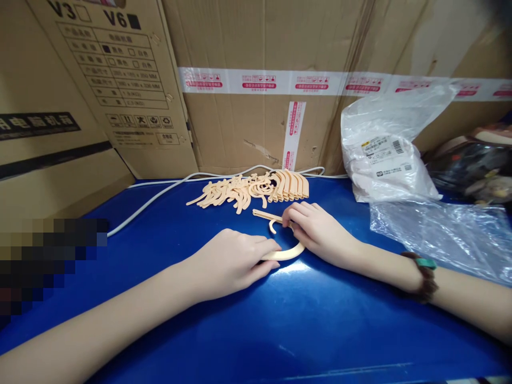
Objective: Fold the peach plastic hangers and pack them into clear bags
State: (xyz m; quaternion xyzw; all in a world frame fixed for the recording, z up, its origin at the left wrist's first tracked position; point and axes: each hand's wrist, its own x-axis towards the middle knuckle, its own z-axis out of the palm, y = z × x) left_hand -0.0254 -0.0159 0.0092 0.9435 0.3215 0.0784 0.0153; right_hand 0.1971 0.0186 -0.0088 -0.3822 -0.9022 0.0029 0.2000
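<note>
A beige plastic folding hanger (285,254) is between my two hands, just above or on the blue table. My left hand (236,264) pinches the near end of its curved arm between thumb and fingers. Closed around its middle is my right hand (320,232), which covers the joint. Past the right fingertips, a straight, slotted arm (264,214) points to the left. A small curved hook (272,227) shows between the two arms. Behind the hands lie a heap of loose beige hooks and small parts (234,192) and a row of curved hanger arms (291,185).
A white cable (150,201) runs along the back of the blue table (256,330). Cardboard boxes (248,122) wall off the back and left. At right are a white plastic bag (386,160) with a label and a clear plastic sheet (444,234).
</note>
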